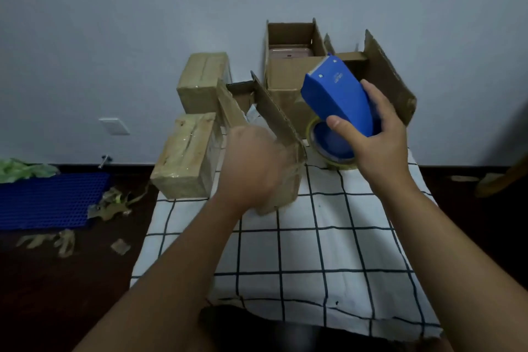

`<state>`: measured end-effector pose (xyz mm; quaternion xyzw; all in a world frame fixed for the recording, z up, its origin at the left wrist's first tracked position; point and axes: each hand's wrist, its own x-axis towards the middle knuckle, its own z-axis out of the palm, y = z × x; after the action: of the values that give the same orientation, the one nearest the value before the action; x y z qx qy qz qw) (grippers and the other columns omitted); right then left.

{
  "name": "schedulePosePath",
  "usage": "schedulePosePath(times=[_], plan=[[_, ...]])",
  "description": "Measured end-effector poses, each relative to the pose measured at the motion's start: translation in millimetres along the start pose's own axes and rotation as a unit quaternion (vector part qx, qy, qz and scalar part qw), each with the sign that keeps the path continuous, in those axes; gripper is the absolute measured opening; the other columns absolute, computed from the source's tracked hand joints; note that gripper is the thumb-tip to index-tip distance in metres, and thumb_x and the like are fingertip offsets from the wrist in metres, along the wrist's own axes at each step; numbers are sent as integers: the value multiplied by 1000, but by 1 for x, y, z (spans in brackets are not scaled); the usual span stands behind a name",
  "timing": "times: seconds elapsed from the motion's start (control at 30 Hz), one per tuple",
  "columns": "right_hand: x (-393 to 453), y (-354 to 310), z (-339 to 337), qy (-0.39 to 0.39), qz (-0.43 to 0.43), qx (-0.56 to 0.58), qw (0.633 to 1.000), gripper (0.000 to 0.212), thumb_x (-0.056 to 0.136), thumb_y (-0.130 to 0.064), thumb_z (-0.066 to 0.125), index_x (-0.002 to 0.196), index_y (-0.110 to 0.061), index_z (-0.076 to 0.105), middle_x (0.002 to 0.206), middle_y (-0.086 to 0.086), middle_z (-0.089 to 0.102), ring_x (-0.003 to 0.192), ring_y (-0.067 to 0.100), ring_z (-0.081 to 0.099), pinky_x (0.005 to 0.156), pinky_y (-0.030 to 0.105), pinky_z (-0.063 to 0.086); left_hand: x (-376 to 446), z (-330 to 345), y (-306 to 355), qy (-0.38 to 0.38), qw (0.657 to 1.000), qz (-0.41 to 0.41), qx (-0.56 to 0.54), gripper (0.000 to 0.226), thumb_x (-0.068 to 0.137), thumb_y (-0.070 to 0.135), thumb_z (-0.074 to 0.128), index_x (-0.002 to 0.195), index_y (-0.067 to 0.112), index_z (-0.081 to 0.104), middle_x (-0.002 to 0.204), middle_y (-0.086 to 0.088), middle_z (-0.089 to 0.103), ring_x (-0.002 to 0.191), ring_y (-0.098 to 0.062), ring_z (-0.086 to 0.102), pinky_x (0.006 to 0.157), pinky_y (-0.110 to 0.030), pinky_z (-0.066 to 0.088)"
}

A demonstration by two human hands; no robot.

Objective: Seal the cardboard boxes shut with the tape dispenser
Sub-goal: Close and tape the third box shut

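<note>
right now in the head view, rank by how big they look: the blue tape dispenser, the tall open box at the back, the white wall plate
1. tall open box
2. blue tape dispenser, nearer the camera, so its rank against the box is unsure
3. white wall plate, clearly smallest

My right hand (380,134) grips the blue tape dispenser (338,100), tape roll (333,148) low, above the checked cloth (314,251). My left hand (251,160), blurred, is at the open box (268,123), flaps up; grip unclear. Two taped boxes (188,151) sit left, two more open boxes (291,66) behind. Tape scraps (111,206) on floor.
</note>
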<state>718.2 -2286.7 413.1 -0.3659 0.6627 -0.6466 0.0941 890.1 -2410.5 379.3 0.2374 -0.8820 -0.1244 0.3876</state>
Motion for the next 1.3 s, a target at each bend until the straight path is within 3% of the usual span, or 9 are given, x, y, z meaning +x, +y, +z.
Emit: schedulePosePath(times=[0.17, 0.3, 0.47, 0.57, 0.7, 0.83, 1.0, 1.13, 1.3], plan=[[-36, -6, -12, 19, -24, 33, 999, 79, 70, -57, 80, 141, -41, 49, 135, -21, 51, 122, 0, 53, 99, 33, 53, -34, -17, 21, 15, 1000, 0, -9, 21, 91, 28, 62, 81, 9, 63, 102, -4, 53, 105, -24, 42, 86, -30, 36], [-76, -26, -30, 26, -23, 42, 999, 78, 68, -61, 80, 139, -46, 50, 135, -17, 53, 120, 3, 55, 98, 35, 55, -69, -38, 46, 3, 999, 24, 20, 23, 91, 33, 62, 82, 12, 65, 95, -3, 52, 99, -26, 44, 82, -38, 37], [-113, -52, -52, 21, -23, 42, 999, 83, 63, -66, 79, 139, -45, 51, 135, -16, 53, 119, 8, 56, 96, 40, 55, -93, -63, 68, -60, 992, 56, 98, 31, 94, 47, 53, 88, 21, 69, 92, 4, 53, 98, -20, 38, 83, -36, 28], [-124, -66, -59, 10, -27, 38, 999, 82, 63, -66, 78, 138, -46, 51, 134, -16, 53, 119, 11, 56, 97, 44, 55, -99, -74, 71, -101, 984, 61, 136, 39, 97, 50, 39, 95, 25, 68, 94, 8, 51, 100, -20, 37, 82, -33, 21], [-128, -77, -61, 1, -35, 40, 999, 82, 64, -64, 78, 138, -44, 50, 133, -15, 53, 120, 12, 56, 97, 44, 55, -96, -80, 71, -145, 978, 23, 145, 43, 95, 40, 28, 116, 28, 64, 108, 7, 53, 107, -19, 35, 85, -34, 21], [-127, -76, -61, 3, -39, 34, 999, 80, 69, -58, 79, 141, -40, 49, 134, -14, 52, 120, 12, 55, 96, 40, 55, -92, -75, 66, -153, 974, 16, 166, 38, 94, 31, 43, 131, 29, 55, 122, 5, 55, 108, -19, 33, 88, -37, 23], [-125, -67, -58, 9, -30, 26, 999, 78, 67, -61, 78, 138, -43, 49, 130, -18, 52, 119, 11, 55, 94, 38, 56, -95, -64, 69, -124, 974, -4, 191, 35, 89, 30, 59, 124, 28, 57, 126, 3, 51, 115, -22, 36, 96, -38, 34], [-123, -59, -53, 5, -21, 20, 1000, 82, 68, -61, 78, 142, -42, 48, 132, -15, 51, 118, 11, 54, 91, 37, 56, -97, -57, 76, -87, 986, -53, 134, 39, 87, 24, 61, 125, 25, 53, 133, -2, 40, 124, -22, 28, 93, -35, 45], [-121, -52, -45, 2, -17, 16, 1000, 75, 75, -51, 81, 141, -42, 47, 132, -15, 50, 118, 13, 54, 95, 41, 55, -94, -53, 75, -93, 990, -37, 98, 42, 89, 38, 55, 129, 26, 52, 130, 4, 46, 124, -15, 31, 86, -29, 40]])
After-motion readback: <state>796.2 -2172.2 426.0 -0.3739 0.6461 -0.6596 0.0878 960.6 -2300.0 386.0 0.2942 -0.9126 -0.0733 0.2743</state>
